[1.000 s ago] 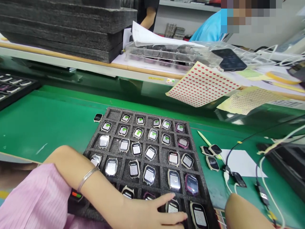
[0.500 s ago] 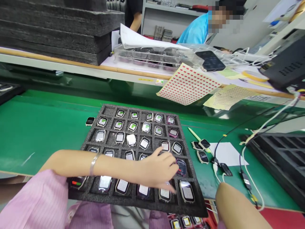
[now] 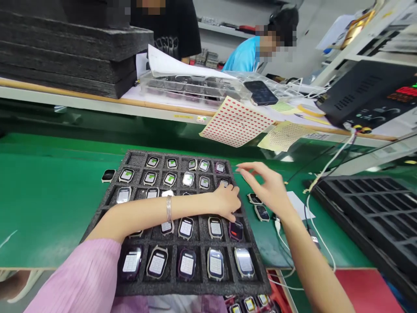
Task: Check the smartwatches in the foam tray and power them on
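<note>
A black foam tray [image 3: 195, 287] holds rows of smartwatch bodies without straps, many with lit screens. My left hand [image 3: 226, 201] reaches across to its right column, fingers curled down over a compartment; what lies under them is hidden. Just below the thumb sits a purple-framed watch [image 3: 236, 230] with a red mark on its screen. My right hand [image 3: 265, 187] hovers past the tray's right edge, thumb and fingers pinched together. Something thin may show at those fingertips, too faint to name. Near its wrist, a dark-screened watch [image 3: 262, 213] lies on the green mat.
Another watch [image 3: 108, 175] lies left of the tray. White cables [image 3: 321, 234] run down on the right, beside an empty-looking black foam tray [image 3: 358, 217]. A shelf [image 3: 156, 108] behind bears stacked foam, clear plastic trays and a phone [image 3: 260, 92]. Two people are beyond.
My right hand has come into view, raised beside the tray's right edge. My left hand has moved up a little, its fingers more curled. The camera view has shifted.
</note>
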`<state>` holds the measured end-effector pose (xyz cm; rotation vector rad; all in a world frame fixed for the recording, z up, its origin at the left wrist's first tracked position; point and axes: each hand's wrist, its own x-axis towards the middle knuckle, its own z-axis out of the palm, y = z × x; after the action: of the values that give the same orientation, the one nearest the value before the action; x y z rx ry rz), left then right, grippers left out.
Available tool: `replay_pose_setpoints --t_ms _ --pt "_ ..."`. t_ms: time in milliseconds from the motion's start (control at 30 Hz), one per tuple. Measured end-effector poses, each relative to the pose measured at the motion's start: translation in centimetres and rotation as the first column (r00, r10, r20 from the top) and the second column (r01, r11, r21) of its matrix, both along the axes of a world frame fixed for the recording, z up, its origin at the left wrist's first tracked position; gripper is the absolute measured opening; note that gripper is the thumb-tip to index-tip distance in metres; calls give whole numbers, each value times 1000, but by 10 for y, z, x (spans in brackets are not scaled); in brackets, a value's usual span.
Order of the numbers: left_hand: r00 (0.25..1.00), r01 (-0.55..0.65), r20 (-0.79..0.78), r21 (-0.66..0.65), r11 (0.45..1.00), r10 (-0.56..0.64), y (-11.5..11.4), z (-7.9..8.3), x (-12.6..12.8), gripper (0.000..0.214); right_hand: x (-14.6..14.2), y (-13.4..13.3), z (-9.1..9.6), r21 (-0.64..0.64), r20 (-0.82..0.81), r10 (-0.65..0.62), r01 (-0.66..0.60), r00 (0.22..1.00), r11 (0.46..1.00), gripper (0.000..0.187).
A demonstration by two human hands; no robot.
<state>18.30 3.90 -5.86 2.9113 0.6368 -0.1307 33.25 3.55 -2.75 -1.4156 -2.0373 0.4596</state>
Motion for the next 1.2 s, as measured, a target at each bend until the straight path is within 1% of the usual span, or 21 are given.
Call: replay_pose_setpoints --t_ms 67,133,167,267,367,467,567,633,700,733,800,833,867,933,1033,1133,1200 --pt "1000 -2 -7 -17 1000 2 4 0 -1 46 4 12 -11 -114 89 54 -43 995 992 23" --pt "1000 4 -18 -25 1000 -5 6 1 -2 45 8 23 -24 -236 153 141 -102 978 966 24" --pt "1000 10 -27 -29 1000 -10 7 2 -2 45 9 28 -29 -272 162 175 -127 971 954 25" --pt "998 16 -62 -47 999 -19 7 5 5 46 13 37 -36 -329 165 239 -175 957 928 29" --pt "998 -2 -69 -46 999 -1 7 4 15 35 15 43 -35 -373 173 281 -201 944 906 32" --pt "1000 22 -18 -36 999 -23 8 2 14 25 14 49 -34 -401 199 321 -222 926 889 33" --pt "996 43 74 -25 999 -41 7 2 -2 30 11 50 -35 -407 242 341 -224 908 885 30" --pt "992 21 129 -23 1000 -18 4 6 -20 36 6 46 -37 -391 290 336 -209 896 896 26" --pt "962 -29 267 -98 995 54 2 14 -39 37 2 40 -37 -364 343 323 -193 882 911 22" --pt "915 -53 384 -189 980 123 1 18 -49 36 0 37 -38 -350 367 317 -186 874 918 20" --pt "765 -50 574 -399 915 292 -1 26 -69 34 -4 33 -38 -327 408 304 -174 861 929 19" --pt "696 -38 614 -485 874 372 -2 30 -79 34 -6 32 -38 -316 426 296 -166 855 934 19" --pt "646 -37 628 -542 840 434 -2 33 -88 35 -7 32 -38 -307 443 286 -156 850 939 19" --pt "580 -56 617 -622 781 533 -4 36 -105 37 -10 34 -39 -290 474 264 -134 840 948 14" --pt "513 -53 560 -735 676 650 -10 37 -125 38 -14 38 -42 -263 499 229 -105 836 959 11" --pt "440 36 498 -841 539 747 -17 39 -137 41 -15 41 -42 -232 482 198 -93 853 968 17" --pt "384 112 456 -886 449 803 -22 43 -143 42 -13 42 -37 -215 445 178 -88 877 973 23"
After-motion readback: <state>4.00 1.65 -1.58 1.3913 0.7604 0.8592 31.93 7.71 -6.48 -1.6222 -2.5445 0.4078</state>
